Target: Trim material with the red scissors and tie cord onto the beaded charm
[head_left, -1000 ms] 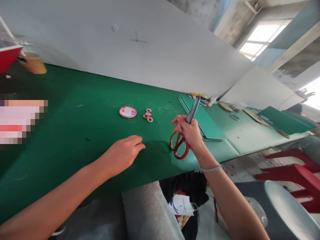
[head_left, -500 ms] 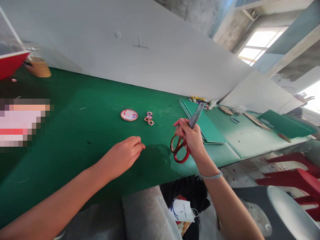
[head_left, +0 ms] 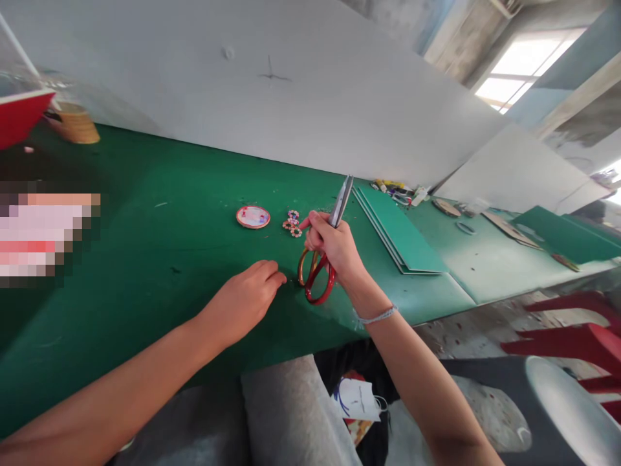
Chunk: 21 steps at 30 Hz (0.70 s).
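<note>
My right hand (head_left: 334,243) is closed around the middle of a pair of scissors (head_left: 342,202). The blades point up and away, and the red and gold-coloured handle loops hang below my fingers. Close to those loops, my left hand (head_left: 250,298) rests low over the green table with its fingertips pinched together; whatever is in the pinch is too small or hidden to make out. Beyond my hands lie a small oval disc (head_left: 253,217) with a red rim and pale picture, and a little cluster of beaded rings (head_left: 292,224).
Green boards (head_left: 400,233) are stacked to the right on the green table (head_left: 145,259). Behind stands a grey panel (head_left: 194,84). A woven basket (head_left: 79,123) is at the far left. A paper bag (head_left: 359,399) sits below the table edge, red stools (head_left: 572,343) to the right.
My right hand has moved left with the scissors, bringing the handles close to my left hand. The left hand stays pinched, almost in the same place. The view has shifted slightly.
</note>
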Each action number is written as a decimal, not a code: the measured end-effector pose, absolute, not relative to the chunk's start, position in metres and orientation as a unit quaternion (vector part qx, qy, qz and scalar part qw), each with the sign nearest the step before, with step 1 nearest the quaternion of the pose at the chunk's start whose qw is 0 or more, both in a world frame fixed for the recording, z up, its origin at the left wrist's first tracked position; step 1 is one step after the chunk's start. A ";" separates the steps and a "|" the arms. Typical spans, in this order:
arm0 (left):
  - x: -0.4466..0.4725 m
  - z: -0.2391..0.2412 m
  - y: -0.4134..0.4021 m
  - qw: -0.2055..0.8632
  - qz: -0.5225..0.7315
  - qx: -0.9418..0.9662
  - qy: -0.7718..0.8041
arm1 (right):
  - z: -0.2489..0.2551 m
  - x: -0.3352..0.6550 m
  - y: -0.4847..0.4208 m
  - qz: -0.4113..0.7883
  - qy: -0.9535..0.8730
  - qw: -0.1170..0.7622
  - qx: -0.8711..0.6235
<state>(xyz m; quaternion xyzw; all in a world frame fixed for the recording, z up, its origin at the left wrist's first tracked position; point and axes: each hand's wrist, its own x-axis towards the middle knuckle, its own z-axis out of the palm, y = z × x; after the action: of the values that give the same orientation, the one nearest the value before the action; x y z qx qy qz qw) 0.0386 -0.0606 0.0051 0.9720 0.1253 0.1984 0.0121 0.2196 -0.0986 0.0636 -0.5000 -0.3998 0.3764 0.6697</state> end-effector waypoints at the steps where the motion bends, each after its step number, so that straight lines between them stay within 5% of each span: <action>1: 0.038 0.005 -0.061 0.012 0.195 0.972 0.132 | 0.064 0.220 -0.098 0.379 -0.397 0.669 -0.502; 21: 0.046 0.021 -0.059 0.202 0.122 0.942 0.237 | 0.063 0.219 -0.112 0.392 -0.466 0.644 -0.464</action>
<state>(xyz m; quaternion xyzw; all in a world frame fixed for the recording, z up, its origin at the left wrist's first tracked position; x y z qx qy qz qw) 0.0462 -0.0586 0.0209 0.9424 0.2370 0.1217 0.2021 0.2195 -0.1123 0.0627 -0.4638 -0.4658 0.3918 0.6438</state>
